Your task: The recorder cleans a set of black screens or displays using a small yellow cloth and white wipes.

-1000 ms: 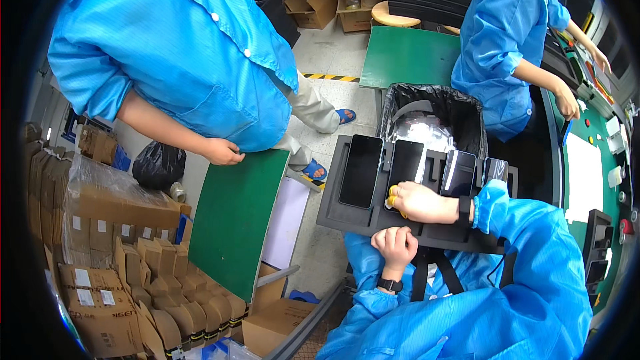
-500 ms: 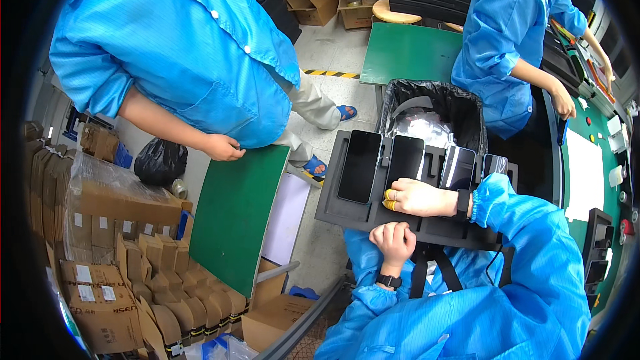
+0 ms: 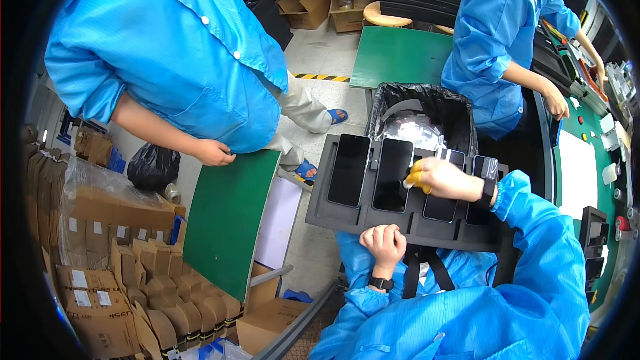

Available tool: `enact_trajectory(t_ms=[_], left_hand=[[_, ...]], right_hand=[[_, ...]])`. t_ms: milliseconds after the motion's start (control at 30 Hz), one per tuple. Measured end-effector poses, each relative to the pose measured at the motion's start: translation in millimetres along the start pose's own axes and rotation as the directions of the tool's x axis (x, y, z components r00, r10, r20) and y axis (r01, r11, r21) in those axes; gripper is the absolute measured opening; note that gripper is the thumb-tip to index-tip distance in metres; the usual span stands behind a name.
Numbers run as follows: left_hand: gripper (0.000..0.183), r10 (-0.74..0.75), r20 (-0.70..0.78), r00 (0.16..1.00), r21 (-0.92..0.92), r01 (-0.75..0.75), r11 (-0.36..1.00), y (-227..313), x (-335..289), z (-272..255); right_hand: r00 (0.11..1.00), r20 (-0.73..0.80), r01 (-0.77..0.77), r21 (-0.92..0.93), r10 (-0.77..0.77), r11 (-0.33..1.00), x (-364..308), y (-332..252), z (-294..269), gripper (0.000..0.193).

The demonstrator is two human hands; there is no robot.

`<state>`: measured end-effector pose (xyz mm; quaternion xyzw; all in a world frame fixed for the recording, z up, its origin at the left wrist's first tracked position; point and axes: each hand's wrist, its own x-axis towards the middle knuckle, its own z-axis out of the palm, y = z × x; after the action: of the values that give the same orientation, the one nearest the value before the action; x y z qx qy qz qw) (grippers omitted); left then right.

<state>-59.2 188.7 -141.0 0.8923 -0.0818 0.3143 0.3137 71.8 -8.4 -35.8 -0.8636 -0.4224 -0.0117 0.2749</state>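
Observation:
A black foam tray [image 3: 319, 211] lies in front of me, with several smartphones in its slots. The leftmost phone [image 3: 349, 171] and the second phone [image 3: 392, 177] have dark screens; a third phone [image 3: 440, 208] and a fourth phone [image 3: 485, 165] are partly covered by my right hand and wrist. My right hand [image 3: 445, 178], with yellow finger cots, hovers over the second and third phones, its fingers pinched together. A small whitish tip shows at them, too small to name. My left hand [image 3: 385, 247] is curled against the tray's near edge.
Behind the tray stands a bin [image 3: 460, 103] lined with a black bag. Green tables [image 3: 230, 227] are at left and behind. One person [image 3: 180, 60] stands at the left; another person [image 3: 490, 47] works at the right bench. Cardboard boxes [image 3: 100, 313] fill the lower left.
My right hand has moved right and lifted off the second phone, baring its screen. My left hand stays at the tray's edge. The whole view has shifted slightly.

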Motion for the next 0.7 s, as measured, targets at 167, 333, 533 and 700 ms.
enact_trajectory(t_ms=[167,333,533,700], left_hand=[[0.007,0.021,-0.017,1.0,-0.029,-0.021,0.999,2.4,4.2,-0.1],[0.006,0.018,-0.011,1.0,-0.001,-0.018,1.0,-0.4,-0.8,1.0],[0.006,0.04,-0.012,0.999,0.012,-0.039,0.999,-2.0,0.7,2.0],[0.004,0.034,-0.005,0.999,-0.021,-0.034,0.999,4.6,2.0,-0.6]], right_hand=[[0.967,0.201,0.182,-0.109,-0.158,0.977,3.3,-16.0,30.2,0.016],[0.858,-0.112,-0.491,0.101,0.501,0.865,42.4,88.1,-10.2,0.02],[0.963,0.243,0.128,-0.034,-0.116,0.991,25.2,-24.6,34.4,0.011],[0.994,-0.098,-0.076,-0.356,0.044,0.932,57.6,36.9,7.7,0.006]])
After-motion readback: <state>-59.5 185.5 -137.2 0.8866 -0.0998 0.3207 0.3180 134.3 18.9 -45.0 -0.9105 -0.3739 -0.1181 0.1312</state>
